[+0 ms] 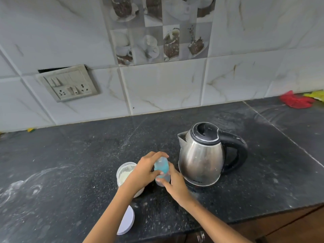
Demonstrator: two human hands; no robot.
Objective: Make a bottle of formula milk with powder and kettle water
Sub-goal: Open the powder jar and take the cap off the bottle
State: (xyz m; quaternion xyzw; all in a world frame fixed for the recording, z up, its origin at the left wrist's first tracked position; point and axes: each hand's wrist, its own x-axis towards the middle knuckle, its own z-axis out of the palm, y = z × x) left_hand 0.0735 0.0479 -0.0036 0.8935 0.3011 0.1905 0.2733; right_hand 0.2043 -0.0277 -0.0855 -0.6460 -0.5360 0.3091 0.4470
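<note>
Both hands (146, 170) on bottle (162, 170), label unreadable

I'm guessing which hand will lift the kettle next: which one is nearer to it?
The right hand. It grips the lower part of the bottle, just beside the kettle. The left hand holds the bottle's top on the far side, over the powder jar.

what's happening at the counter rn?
A person has both hands on a small baby bottle standing on the dark counter: the left hand grips its top, the right hand holds its base. An open jar of white powder sits just left of it, its white lid lying nearer the camera. The steel kettle stands to the right, lid closed, untouched.
</note>
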